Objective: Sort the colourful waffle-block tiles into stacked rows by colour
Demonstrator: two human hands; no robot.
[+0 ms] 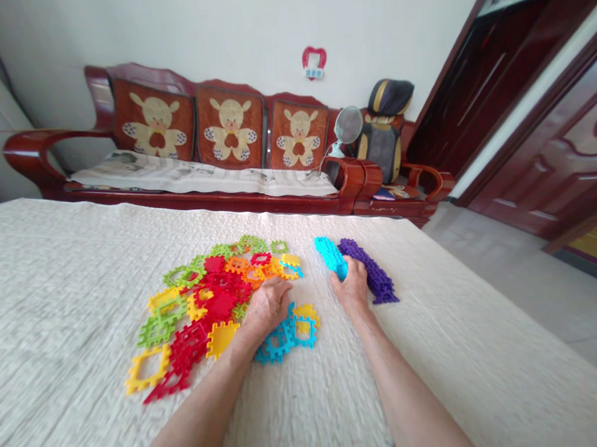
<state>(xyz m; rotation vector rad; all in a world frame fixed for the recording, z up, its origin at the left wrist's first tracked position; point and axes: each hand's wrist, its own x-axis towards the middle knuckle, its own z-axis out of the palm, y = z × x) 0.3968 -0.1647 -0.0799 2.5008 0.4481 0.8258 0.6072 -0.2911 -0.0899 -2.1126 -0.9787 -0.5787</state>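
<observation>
My right hand [352, 282] is wrapped round the near end of a row of light-blue interlocking plastic tiles [329, 252] stood closely together. A similar row of purple tiles [368, 270] lies just to its right. My left hand [270, 304] is over the right side of a loose pile, its fingers curled inward; whatever they pinch is hidden. Light-blue tiles [279, 341] lie beside and below that hand, with a yellow tile [307, 313] near them. Left of it are heaped red tiles [220, 306], orange tiles [237, 265], green tiles [156, 329] and yellow tiles [149, 369], some with open centres.
Everything lies on a table with a cream quilted cover [71, 282]. Beyond its far edge stands a wooden sofa [59, 152] with bear cushions [231, 130]. A small fan [347, 126] and a chair with a massage pad [382, 149] are at the back right.
</observation>
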